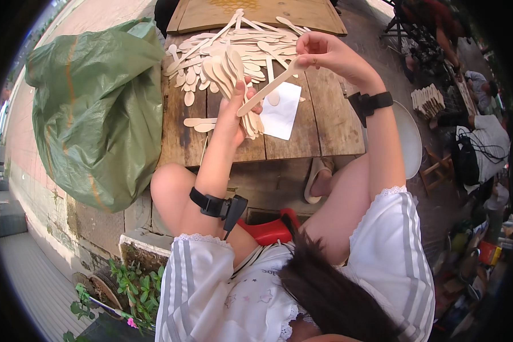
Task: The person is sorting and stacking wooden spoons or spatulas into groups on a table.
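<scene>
My left hand (237,111) grips a fanned bundle of pale wooden spoons (225,71) by their handles, bowls pointing up. My right hand (325,52) pinches the bowl end of a single wooden spoon (266,89), whose handle slants down to touch my left thumb. Both hands hover over a worn plank table (325,122). A loose heap of wooden spoons (251,43) lies on the table behind the hands. A white sheet of paper (282,111) rests flat just under the single spoon. Each wrist wears a black strap.
A bulging green plastic bag (97,114) leans against the table's left side. A wooden board (256,14) lies at the far end. A white round stool (410,139) and a stack of wooden pieces (428,101) stand right. Another seated person (484,139) is at far right. Potted plants (128,285) sit lower left.
</scene>
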The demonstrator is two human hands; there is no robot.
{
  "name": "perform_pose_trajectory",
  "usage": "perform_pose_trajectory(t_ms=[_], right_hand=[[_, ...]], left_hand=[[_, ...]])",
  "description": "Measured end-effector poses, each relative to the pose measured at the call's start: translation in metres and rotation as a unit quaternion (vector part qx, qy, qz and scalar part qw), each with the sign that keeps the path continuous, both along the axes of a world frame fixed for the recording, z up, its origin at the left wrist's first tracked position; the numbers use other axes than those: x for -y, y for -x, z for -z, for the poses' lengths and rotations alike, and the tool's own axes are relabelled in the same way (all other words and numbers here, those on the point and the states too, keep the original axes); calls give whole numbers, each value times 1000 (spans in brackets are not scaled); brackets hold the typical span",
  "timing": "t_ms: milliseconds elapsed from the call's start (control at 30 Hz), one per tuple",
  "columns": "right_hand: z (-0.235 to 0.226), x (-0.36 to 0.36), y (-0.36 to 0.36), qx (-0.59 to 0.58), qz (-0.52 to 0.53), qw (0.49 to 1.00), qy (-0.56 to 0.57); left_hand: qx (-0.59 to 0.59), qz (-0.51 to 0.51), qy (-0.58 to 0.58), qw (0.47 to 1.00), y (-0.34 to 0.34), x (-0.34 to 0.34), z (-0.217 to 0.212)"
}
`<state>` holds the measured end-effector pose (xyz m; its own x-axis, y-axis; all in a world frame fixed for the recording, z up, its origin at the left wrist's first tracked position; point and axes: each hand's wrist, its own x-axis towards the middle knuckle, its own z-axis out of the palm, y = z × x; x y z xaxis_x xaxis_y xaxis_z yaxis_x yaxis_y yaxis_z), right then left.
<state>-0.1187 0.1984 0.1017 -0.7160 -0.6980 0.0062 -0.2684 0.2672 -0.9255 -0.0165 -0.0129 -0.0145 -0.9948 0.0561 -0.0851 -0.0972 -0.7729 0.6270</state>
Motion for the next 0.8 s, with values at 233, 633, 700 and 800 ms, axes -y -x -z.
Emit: perform_pose_trajectory(t_ms=[233, 633, 700, 800], right_hand=[[1, 15, 1, 22, -28, 998, 57], [46, 66, 7, -13, -16, 979, 202], [47, 66, 11, -54, -1, 981, 189], [68, 38, 26, -172, 165, 970, -53]], left_hand=[[-29, 146, -51, 988, -7, -6, 0], [59, 65, 100, 991, -14, -20, -13], [71, 47, 89, 992, -14, -17, -9], [8, 38, 37, 999, -2, -17, 5]])
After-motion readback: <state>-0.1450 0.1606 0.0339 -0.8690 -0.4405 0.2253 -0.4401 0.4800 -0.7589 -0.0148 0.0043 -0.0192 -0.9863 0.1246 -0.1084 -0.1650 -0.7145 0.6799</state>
